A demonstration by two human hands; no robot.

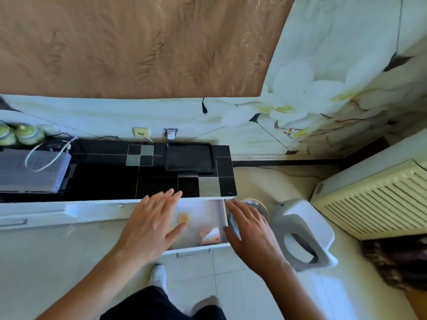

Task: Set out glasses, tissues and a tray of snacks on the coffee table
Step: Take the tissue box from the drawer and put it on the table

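A white drawer [223, 218] stands pulled out of a low cabinet with a black tiled top [111, 176]. My left hand [152, 225] hovers flat over the drawer's left half, fingers spread, holding nothing. My right hand [250, 229] hangs over the drawer's right wall, fingers apart and empty. Inside the drawer lie a round orange-yellow item [183, 218] and a packet with white and orange print [211, 235]. A black rectangular tray [189, 159] rests empty on the cabinet top near the wall. No glasses or tissues show.
A white and grey step stool [302, 234] stands on the floor right of the drawer, with a radiator [374, 199] beyond it. A grey box with a white cable [34, 167] and green jars [23, 133] occupy the cabinet's left end. My feet are below the drawer.
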